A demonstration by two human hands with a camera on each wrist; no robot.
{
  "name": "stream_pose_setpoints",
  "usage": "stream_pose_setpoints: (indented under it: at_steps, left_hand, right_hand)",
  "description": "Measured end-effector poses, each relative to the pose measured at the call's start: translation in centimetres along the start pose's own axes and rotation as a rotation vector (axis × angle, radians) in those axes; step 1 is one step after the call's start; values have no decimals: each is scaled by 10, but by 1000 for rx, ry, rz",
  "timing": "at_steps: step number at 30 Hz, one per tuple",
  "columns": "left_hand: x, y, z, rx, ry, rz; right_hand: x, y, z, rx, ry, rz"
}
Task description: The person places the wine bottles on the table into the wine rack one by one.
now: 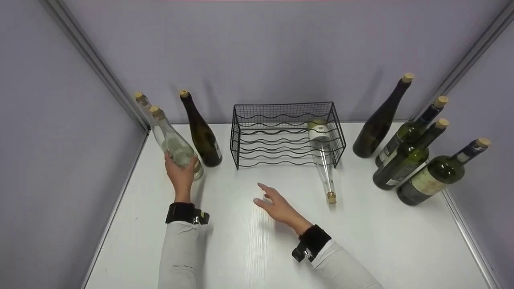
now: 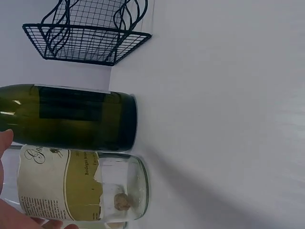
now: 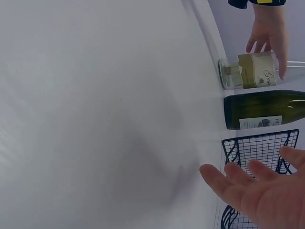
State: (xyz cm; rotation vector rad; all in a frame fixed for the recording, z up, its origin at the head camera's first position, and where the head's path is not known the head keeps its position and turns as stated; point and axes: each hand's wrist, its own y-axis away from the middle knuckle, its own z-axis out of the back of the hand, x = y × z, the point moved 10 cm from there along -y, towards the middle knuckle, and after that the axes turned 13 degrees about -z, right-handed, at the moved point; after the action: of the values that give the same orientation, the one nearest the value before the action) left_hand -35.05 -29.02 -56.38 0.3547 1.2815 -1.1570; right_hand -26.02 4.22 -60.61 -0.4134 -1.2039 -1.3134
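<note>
My left hand grips the body of a clear glass bottle, which stands upright with a cork in its neck. The left wrist view shows its torn cream-and-olive label and a loose cork inside near the base. A second clear bottle is partly hidden behind it. Close on its right is a dark green bottle. My right hand hovers over the table with fingers spread, holding nothing, in front of a black wire rack. Another clear corked bottle lies in the rack's right end, neck toward me.
On the right stand several corked bottles: a tall dark one, two green ones close together, and one with a cream label. Grey panels wall in the white table at the back and both sides.
</note>
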Motion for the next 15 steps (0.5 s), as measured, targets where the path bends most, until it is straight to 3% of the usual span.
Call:
stream_pose_setpoints:
  at_steps: [15]
  left_hand:
    - [4,-8,-4,-13,60,36]
  right_hand:
    - [0,-7,-1,16,-67,-21]
